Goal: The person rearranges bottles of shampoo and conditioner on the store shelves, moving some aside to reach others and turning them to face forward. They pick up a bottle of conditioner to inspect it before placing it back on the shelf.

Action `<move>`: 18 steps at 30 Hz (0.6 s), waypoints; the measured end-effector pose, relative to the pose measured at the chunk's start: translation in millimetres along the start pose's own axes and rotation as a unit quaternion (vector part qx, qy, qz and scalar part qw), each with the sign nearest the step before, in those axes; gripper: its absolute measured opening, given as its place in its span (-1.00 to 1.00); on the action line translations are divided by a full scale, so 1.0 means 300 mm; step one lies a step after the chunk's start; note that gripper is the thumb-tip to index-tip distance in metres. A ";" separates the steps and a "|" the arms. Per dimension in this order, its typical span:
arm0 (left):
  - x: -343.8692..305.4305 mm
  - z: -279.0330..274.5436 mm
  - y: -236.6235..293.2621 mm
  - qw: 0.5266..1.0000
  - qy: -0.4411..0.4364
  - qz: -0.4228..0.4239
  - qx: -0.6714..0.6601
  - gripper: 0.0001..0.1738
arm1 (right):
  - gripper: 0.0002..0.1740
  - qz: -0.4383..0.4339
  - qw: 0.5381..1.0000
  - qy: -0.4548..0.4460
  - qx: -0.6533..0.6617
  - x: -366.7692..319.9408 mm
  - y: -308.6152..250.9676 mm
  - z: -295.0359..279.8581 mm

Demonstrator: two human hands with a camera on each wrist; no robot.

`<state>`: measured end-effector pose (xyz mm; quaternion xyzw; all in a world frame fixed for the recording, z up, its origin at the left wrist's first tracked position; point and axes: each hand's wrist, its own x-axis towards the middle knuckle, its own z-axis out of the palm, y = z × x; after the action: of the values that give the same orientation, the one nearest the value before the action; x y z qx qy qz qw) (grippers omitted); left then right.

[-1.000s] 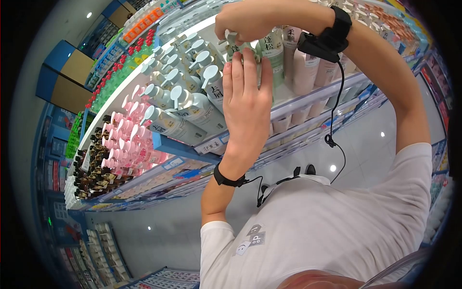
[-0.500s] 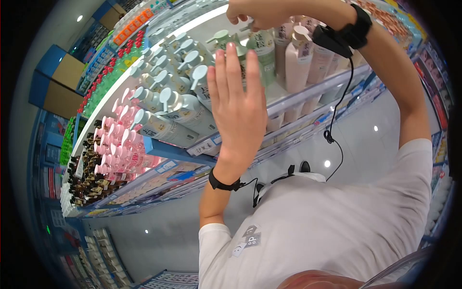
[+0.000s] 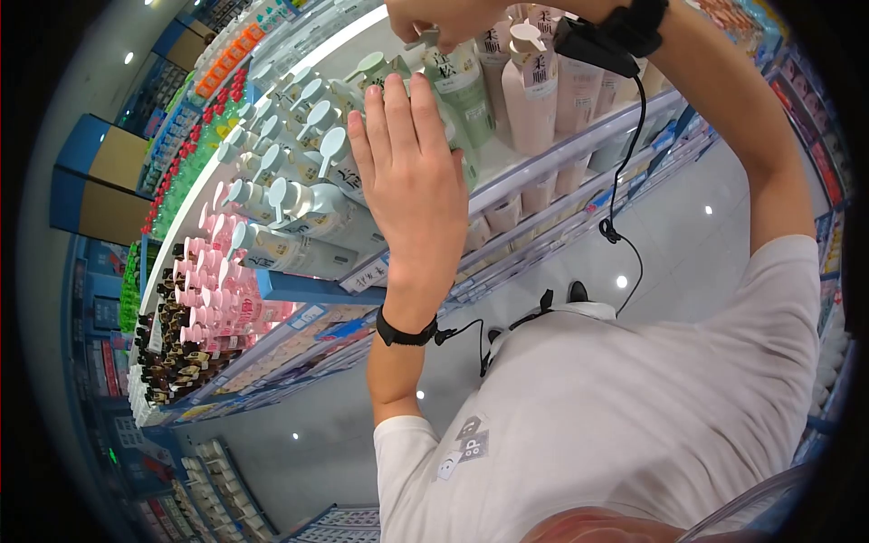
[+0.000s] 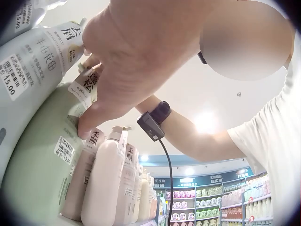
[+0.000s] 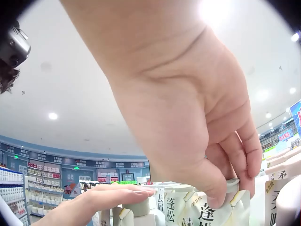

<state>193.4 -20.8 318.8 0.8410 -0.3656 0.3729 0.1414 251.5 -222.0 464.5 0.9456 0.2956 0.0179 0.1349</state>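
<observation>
In the head view my right hand (image 3: 444, 20) pinches the pump top of a pale green pump bottle (image 3: 462, 86) standing on the shelf. From the right wrist view, thumb and fingers close around that pump's collar (image 5: 233, 185), above a white label with black characters. My left hand (image 3: 414, 185) lies with straight fingers over another green bottle to the left, hiding most of it. Its fingers reach across a greenish pump cap (image 5: 137, 207) in the right wrist view. The left wrist view has its thumb against a green bottle (image 4: 44, 146) with a price sticker.
Light blue pump bottles (image 3: 312, 213) crowd the shelf left of my hands, with pink bottles (image 3: 222, 290) and dark bottles (image 3: 172, 348) beyond. Pale pink bottles (image 3: 529, 100) stand to the right. A clear shelf edge strip (image 3: 543, 158) runs along the front. A black cable (image 3: 625, 163) hangs from the right wrist.
My right hand has left one green bottle's pump and moved right to the neighbouring bottle's pump. The left hand keeps nearly the same place over the bottles. The head view has shifted.
</observation>
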 end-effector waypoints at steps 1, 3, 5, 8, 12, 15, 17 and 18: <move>0.002 0.001 0.000 1.000 0.001 -0.004 -0.002 0.00 | -0.67 -0.027 0.999 0.024 -0.014 -0.006 0.019 0.004; 0.002 0.010 -0.004 1.000 0.004 -0.006 0.002 0.00 | -0.64 0.009 1.000 0.004 0.027 -0.053 -0.005 -0.066; 0.005 0.007 -0.003 1.000 0.005 -0.006 0.004 0.00 | -0.60 0.063 0.995 -0.006 0.079 -0.069 0.002 -0.075; 0.007 -0.002 0.004 1.000 -0.005 -0.010 0.004 0.01 | -0.59 0.038 0.995 0.023 0.091 -0.132 0.000 -0.114; 0.002 -0.005 -0.004 1.000 -0.001 -0.018 -0.003 0.04 | -0.56 0.008 0.989 -0.015 0.146 -0.200 0.046 -0.091; 0.003 -0.007 -0.003 1.000 -0.004 -0.017 -0.002 0.04 | -0.53 -0.053 0.988 -0.011 0.148 -0.252 0.072 -0.069; 0.004 -0.006 0.000 1.000 -0.007 -0.015 -0.001 0.04 | -0.53 -0.042 0.985 -0.011 0.165 -0.268 0.053 -0.072; 0.003 -0.004 0.001 1.000 -0.005 -0.019 -0.002 0.05 | -0.53 -0.032 0.983 -0.011 0.182 -0.272 0.048 -0.073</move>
<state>193.0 -20.9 320.3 0.8492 -0.3514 0.3655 0.1481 189.6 -274.0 493.1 0.9444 0.3229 -0.0508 -0.0357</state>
